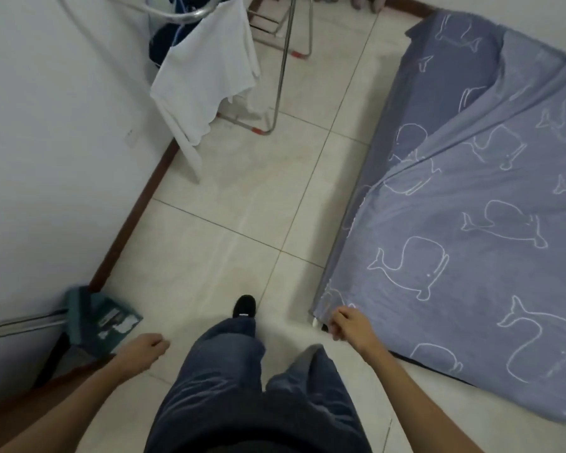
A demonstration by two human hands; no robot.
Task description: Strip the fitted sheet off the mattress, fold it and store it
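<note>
A blue-grey fitted sheet (471, 223) printed with white whale outlines covers the low mattress (438, 76) on the floor at the right. A loose fold of it runs diagonally across the top. My right hand (348, 323) is at the mattress's near left corner, fingers curled on the sheet's edge there. My left hand (146, 349) hangs over the floor at the lower left, fingers loosely curled, holding nothing.
A metal drying rack (285, 60) with a white garment (206, 76) stands at the top centre. The white wall with its dark skirting (134, 220) runs along the left. A green dustpan (108, 318) lies by the wall. My legs and a black shoe (244, 307) stand on the tiled floor.
</note>
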